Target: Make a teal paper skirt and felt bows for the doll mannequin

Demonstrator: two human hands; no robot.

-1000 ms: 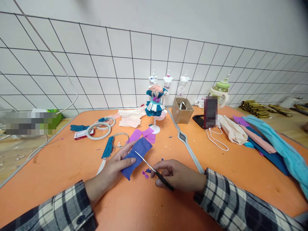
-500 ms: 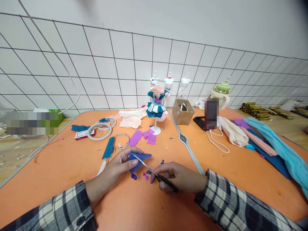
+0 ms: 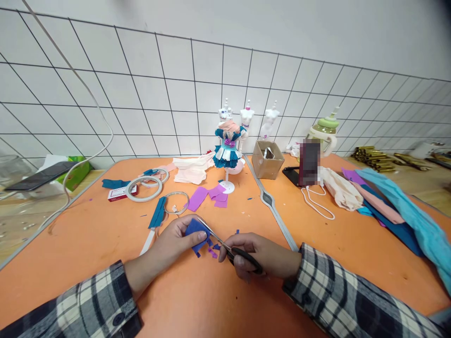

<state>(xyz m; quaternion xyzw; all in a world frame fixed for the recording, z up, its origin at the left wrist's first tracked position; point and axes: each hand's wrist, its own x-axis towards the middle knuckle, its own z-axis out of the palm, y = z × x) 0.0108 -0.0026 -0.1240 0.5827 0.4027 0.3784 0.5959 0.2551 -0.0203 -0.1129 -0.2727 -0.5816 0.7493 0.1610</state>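
Observation:
A piece of blue paper (image 3: 196, 231) is pinched between the thumb and fingers of my left hand (image 3: 178, 240). My right hand (image 3: 253, 256) grips the black handles of a pair of scissors (image 3: 246, 261), whose blades point up and left along the right edge of the blue paper. Small blue and purple scraps (image 3: 212, 252) lie on the orange table just below the blades. Beyond my hands, purple strips (image 3: 198, 199) lie flat, and a teal strip (image 3: 158, 212) lies to their left.
A small dressed mannequin (image 3: 227, 152) stands at the back, beside a cardboard box (image 3: 268, 160). Tape rings (image 3: 144, 189) lie back left. A phone (image 3: 310, 163), a bottle (image 3: 326, 134) and coloured paper rolls (image 3: 405, 202) are on the right.
The scissor blades have moved from across the blue paper to its right edge. The pointed part of the paper that stuck out to the right no longer shows.

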